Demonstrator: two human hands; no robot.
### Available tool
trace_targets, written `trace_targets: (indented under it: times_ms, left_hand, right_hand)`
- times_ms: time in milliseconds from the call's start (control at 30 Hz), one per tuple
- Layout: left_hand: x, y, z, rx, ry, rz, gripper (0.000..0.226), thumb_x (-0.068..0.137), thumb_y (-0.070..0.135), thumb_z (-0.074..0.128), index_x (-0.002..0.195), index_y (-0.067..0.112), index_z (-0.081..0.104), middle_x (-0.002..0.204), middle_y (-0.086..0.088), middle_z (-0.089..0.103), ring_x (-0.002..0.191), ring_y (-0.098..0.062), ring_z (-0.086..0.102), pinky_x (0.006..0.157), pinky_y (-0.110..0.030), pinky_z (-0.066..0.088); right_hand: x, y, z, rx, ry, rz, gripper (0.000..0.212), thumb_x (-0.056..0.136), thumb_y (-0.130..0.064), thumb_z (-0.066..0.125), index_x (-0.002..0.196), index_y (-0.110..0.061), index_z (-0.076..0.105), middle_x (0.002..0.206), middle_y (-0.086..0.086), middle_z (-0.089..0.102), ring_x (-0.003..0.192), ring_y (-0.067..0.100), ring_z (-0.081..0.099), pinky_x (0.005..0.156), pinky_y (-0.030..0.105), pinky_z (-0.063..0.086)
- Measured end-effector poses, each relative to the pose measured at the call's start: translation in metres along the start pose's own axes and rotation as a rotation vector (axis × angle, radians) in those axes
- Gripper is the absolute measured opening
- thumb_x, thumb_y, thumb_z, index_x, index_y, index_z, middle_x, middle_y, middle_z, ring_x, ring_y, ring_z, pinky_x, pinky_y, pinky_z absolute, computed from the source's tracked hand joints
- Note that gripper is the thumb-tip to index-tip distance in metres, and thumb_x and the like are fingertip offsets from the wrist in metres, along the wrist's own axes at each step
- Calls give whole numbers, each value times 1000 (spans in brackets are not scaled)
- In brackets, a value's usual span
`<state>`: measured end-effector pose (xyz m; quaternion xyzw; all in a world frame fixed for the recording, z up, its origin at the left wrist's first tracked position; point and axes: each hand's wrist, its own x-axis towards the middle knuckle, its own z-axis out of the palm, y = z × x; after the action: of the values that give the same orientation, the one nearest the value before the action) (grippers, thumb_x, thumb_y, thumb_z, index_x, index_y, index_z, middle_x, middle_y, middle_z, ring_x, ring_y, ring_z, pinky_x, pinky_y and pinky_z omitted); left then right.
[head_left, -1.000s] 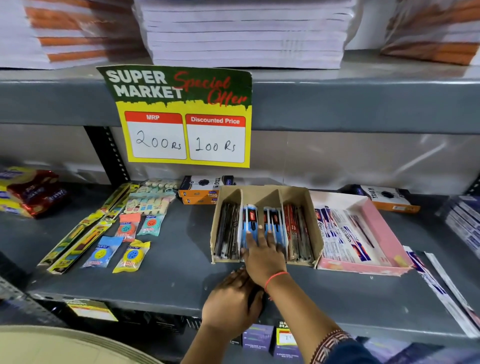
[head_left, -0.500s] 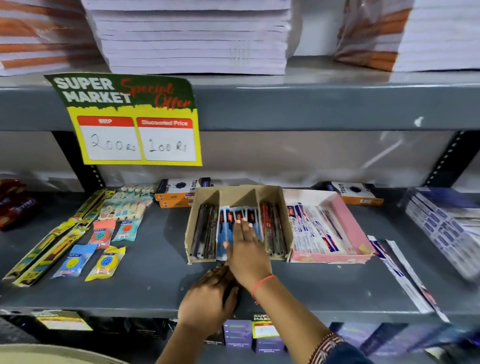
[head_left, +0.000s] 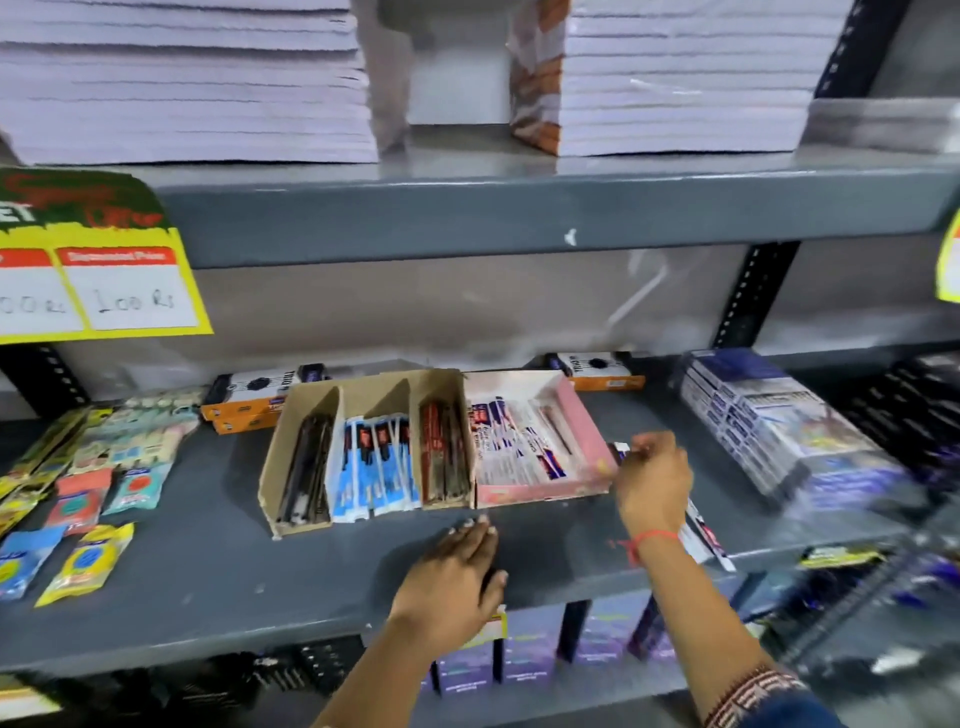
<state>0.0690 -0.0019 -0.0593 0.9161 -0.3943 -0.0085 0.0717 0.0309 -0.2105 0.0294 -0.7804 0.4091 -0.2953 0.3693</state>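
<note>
A brown cardboard tray (head_left: 296, 441) with three compartments stands on the grey shelf (head_left: 208, 571). Dark pens fill its left slot, blue pen packets (head_left: 374, 467) the middle, red-capped pens the right. A pink box (head_left: 584, 426) of white pen packets touches its right side. My right hand (head_left: 652, 483) is just right of the pink box, its curled fingers pinching the top end of a long pen packet (head_left: 701, 535) that lies on the shelf and runs under my wrist. My left hand (head_left: 457, 571) rests flat on the shelf in front of the tray, fingers straight.
Small coloured sachets (head_left: 88, 561) and long yellow packs lie at the left. Orange-and-white boxes (head_left: 249, 400) sit behind the tray. A wrapped stack of dark blue packs (head_left: 769, 426) stands at the right. Paper stacks (head_left: 182, 78) fill the upper shelf, and a yellow price sign (head_left: 104, 280) hangs from it.
My right hand left the blue packets in the tray and moved right, past the pink box, onto the long packet. My left hand opened flat on the shelf. The view swung right.
</note>
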Motion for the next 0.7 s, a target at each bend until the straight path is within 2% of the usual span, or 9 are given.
trace_targets:
  times_ms: [100, 233, 400, 467, 533, 600, 633, 700]
  left_hand:
    - [17, 15, 2, -16, -36, 61, 59, 96, 49, 22, 145, 17, 12, 155, 1, 6, 140, -13, 4, 110, -29, 15]
    - [26, 14, 9, -29, -21, 49, 62, 93, 55, 24, 144, 23, 14, 155, 7, 7, 139, -9, 5, 110, -27, 15]
    - [25, 10, 14, -49, 3, 44, 63, 91, 59, 23, 144, 27, 14, 154, 12, 5, 139, -6, 3, 109, -24, 11]
    - [25, 10, 12, -55, 15, 46, 63, 91, 60, 23, 144, 28, 13, 154, 13, 5, 139, -6, 2, 109, -23, 11]
    - [24, 10, 12, -64, 16, 39, 63, 90, 61, 23, 144, 29, 13, 154, 13, 5, 138, -5, 2, 109, -23, 12]
    - [23, 10, 11, -75, 14, 28, 64, 89, 62, 23, 144, 30, 13, 153, 15, 6, 138, -4, 1, 108, -23, 15]
    - [23, 10, 11, -78, 15, 24, 64, 89, 62, 23, 144, 31, 14, 153, 15, 6, 138, -3, 1, 108, -23, 16]
    - [23, 11, 10, -83, 9, 21, 64, 88, 63, 23, 143, 31, 14, 153, 16, 6, 137, -2, 0, 108, -23, 19]
  right_hand:
    - [19, 36, -16, -471, -223, 52, 32, 86, -7, 46, 116, 2, 53, 121, 30, 55, 115, 44, 51, 96, 45, 42]
    - [30, 56, -21, -598, -378, 31, 32, 86, -5, 44, 116, 2, 53, 123, 26, 58, 116, 39, 56, 95, 42, 46]
    - [48, 53, -12, -508, -478, 105, 32, 83, -4, 48, 114, 3, 54, 126, 24, 59, 115, 36, 58, 94, 38, 47]
    - [54, 52, -9, -475, -518, 146, 32, 80, -4, 51, 109, 6, 59, 120, 25, 62, 110, 35, 60, 88, 34, 48]
    - [56, 49, -8, -439, -568, 170, 25, 78, -5, 56, 99, 5, 65, 106, 23, 67, 99, 32, 64, 76, 29, 46]
    - [57, 49, -12, -278, -569, 187, 5, 76, -4, 63, 71, -3, 62, 75, 17, 61, 71, 26, 58, 61, 24, 39]
    - [59, 50, -13, -144, -562, 214, 19, 75, -3, 66, 60, -7, 53, 63, 11, 53, 58, 22, 49, 53, 24, 34]
    - [55, 50, -18, 157, -533, 273, 33, 75, 1, 68, 57, -14, 44, 53, 3, 45, 47, 14, 38, 42, 18, 28]
